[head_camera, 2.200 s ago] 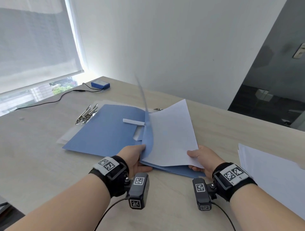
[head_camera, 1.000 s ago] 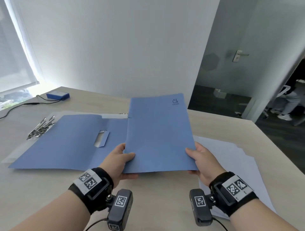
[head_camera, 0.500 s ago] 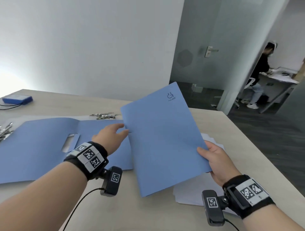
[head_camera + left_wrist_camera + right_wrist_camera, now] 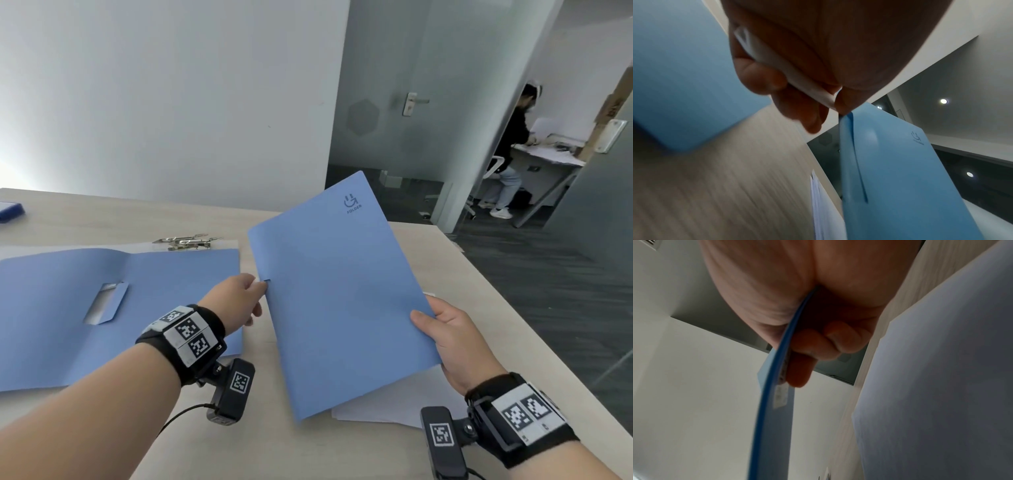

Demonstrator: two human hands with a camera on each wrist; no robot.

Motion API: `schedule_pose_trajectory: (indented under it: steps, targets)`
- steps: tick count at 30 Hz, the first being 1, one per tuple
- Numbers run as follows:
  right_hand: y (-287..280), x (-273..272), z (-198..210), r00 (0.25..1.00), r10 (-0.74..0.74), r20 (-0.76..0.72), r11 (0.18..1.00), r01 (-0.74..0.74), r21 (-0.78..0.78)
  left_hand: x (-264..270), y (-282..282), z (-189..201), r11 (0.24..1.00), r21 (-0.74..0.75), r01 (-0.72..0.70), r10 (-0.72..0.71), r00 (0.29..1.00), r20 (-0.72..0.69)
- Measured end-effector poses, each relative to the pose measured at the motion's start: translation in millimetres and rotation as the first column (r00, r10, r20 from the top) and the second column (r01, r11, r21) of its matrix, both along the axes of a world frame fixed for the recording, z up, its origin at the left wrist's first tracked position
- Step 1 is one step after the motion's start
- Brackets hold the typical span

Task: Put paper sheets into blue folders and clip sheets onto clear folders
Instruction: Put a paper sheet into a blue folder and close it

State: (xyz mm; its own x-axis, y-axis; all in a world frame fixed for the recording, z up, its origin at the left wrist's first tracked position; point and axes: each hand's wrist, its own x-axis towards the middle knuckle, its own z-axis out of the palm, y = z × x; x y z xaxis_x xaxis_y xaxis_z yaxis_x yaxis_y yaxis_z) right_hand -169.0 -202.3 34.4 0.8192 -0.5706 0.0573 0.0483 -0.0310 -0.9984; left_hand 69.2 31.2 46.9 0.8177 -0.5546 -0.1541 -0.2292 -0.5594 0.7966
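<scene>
A closed blue folder [image 4: 339, 294] is held tilted above the table, logo corner away from me. My right hand [image 4: 424, 322] grips its right edge, thumb on top and fingers [image 4: 807, 353] underneath. My left hand [image 4: 255, 291] is at its left edge, and in the left wrist view its thumb and finger pinch a small blue tab of the folder [image 4: 846, 123]. A white strip [image 4: 789, 71] also lies in that hand's curled fingers. A second blue folder [image 4: 68, 308] lies open and flat on the left. White paper sheets [image 4: 387, 404] lie under the held folder.
A clear folder's metal clips [image 4: 186, 240] show beyond the open folder. At the far left edge lies a small blue box [image 4: 8, 210]. The wooden table [image 4: 308, 452] ends on the right at a drop to dark floor. A person [image 4: 513, 150] sits in the room behind the glass door.
The folder was shut over the sheets, lifted and swung to the right above the paper stack. My left hand shifted from its bottom corner to the middle of its left edge.
</scene>
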Motion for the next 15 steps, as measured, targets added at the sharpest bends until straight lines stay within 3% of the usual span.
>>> schedule_pose_trajectory:
  steps: [3,6,10,15]
  targets:
    - [0,-2,-1,1.0,-0.009,0.014,1.0,0.009,0.023,-13,-11,-4,0.984,-0.17,-0.058,0.011,0.964,-0.267]
    - [3,-1,-2,0.999,-0.007,0.034,0.998,0.005,0.061,-23,-20,-8,0.905,-0.36,-0.227,0.039,0.886,-0.462]
    - [7,0,-5,0.998,-0.023,0.061,0.992,0.016,0.124,-30,-26,-13,0.812,-0.457,-0.362,0.037,0.815,-0.579]
    - [8,-1,-9,0.998,-0.032,0.061,0.983,0.02,0.181,-35,-29,-11,0.764,-0.523,-0.377,-0.062,0.765,-0.641]
